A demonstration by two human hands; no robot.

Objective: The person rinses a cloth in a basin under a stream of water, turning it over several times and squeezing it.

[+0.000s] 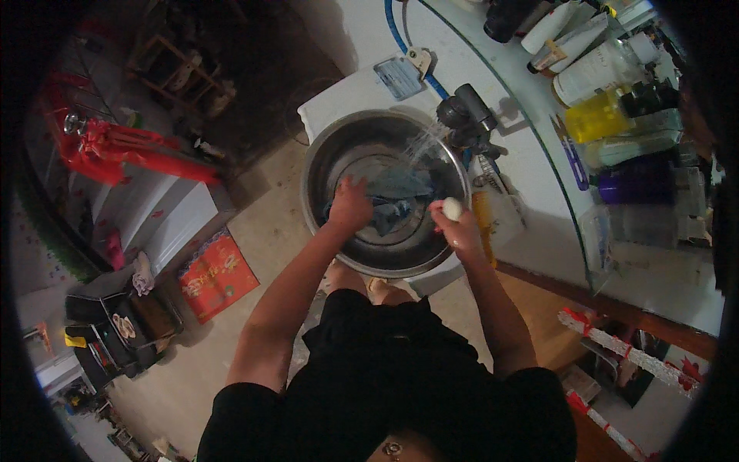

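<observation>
A round metal basin (pixel 314 167) stands before me, with wet blue-grey cloth (pixel 398 185) lying in it. Over the cloth's left end rests my left hand (pixel 350 203), its fingers toward the far side; whether they grip fabric is unclear. At the basin's right rim, my right hand (pixel 459 231) is closed around a pale, rounded object (pixel 453 209), which looks like a bar of soap. Water (pixel 418 144) sprays into the basin from a dark faucet (pixel 456 112) at its far right.
A glass shelf (pixel 537 121) with several bottles and tubes curves along the right. Beneath the faucet lies an orange comb (pixel 482 222). Left are a red mat (pixel 219 274), steps (pixel 156 213) with a red-wrapped railing (pixel 138 147), and a black chair-like item (pixel 124 323).
</observation>
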